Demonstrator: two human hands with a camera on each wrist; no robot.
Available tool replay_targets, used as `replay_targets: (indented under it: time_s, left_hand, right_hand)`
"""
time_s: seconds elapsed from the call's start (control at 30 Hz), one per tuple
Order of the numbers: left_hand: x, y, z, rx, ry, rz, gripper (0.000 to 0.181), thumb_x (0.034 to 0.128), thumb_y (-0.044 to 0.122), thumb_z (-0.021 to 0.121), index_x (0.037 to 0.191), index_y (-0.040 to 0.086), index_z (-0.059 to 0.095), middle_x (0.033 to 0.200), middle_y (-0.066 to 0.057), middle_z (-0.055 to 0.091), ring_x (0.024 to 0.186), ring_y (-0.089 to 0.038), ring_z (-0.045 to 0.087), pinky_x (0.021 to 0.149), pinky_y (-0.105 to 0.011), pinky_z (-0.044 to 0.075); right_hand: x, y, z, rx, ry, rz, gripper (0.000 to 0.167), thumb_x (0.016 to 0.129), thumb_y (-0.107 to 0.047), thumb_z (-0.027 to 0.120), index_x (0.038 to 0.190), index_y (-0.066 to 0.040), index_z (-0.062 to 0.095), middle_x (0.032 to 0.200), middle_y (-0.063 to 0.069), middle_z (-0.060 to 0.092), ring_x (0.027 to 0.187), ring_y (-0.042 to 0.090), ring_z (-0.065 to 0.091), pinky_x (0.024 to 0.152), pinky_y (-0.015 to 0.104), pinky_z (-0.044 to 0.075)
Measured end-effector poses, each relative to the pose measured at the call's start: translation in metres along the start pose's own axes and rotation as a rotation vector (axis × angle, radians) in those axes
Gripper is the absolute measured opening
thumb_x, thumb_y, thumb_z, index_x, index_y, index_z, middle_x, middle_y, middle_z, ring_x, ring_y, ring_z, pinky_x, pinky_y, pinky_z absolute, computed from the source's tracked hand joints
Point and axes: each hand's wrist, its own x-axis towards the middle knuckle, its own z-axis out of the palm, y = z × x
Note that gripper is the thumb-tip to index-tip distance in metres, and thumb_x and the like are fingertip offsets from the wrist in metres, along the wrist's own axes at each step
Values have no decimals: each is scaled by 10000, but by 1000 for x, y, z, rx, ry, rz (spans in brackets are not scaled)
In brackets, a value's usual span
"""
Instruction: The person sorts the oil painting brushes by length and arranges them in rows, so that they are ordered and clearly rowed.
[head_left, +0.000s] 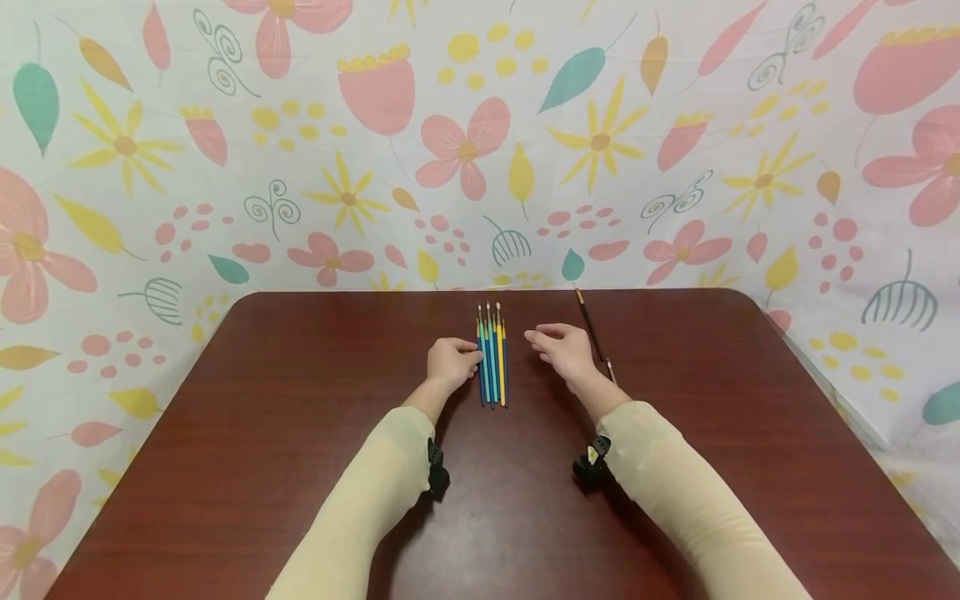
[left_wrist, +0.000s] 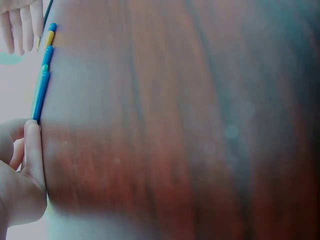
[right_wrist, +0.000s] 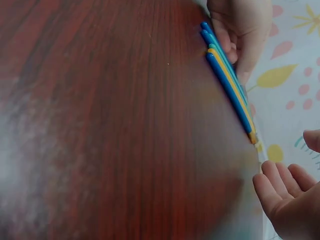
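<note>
Several paintbrushes with blue, teal and yellow handles lie side by side on the dark wooden table, bristles pointing away. The left hand touches the left edge of this row with its fingertips; in the left wrist view the hand rests against the end of a blue handle. To the right of the row, separated by a gap, the right hand holds nothing, its fingers relaxed and slightly bent. The right wrist view shows that hand beyond the bristle end of the brushes.
A dark-handled brush lies slanted near the table's far edge, behind the right hand. Another brush tip shows beside the right wrist, the rest hidden by the arm. Behind the table hangs a flowered cloth.
</note>
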Motion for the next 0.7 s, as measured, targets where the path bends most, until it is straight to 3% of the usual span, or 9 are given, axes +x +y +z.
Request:
replay_targets:
  time_s: [0.33, 0.7]
  left_hand:
    - [1, -1, 1, -14, 0, -5, 235, 880, 188, 672, 1054, 38, 719, 867, -111, 715, 664, -129, 643, 652, -271, 570]
    - [0, 1, 0, -21, -3, -6, 232, 894, 193, 655, 1057, 41, 720, 863, -107, 705, 665, -130, 639, 649, -274, 568]
  right_hand:
    - [9, 2, 16, -88, 69, -44, 498, 867, -349, 670, 1272, -70, 592, 1243, 139, 599, 1048, 293, 625, 900, 416, 521]
    - [17, 3, 36, -148, 132, -134, 466, 871, -295, 675, 1265, -60, 591, 1228, 135, 624, 1128, 272, 597, 915, 430, 512]
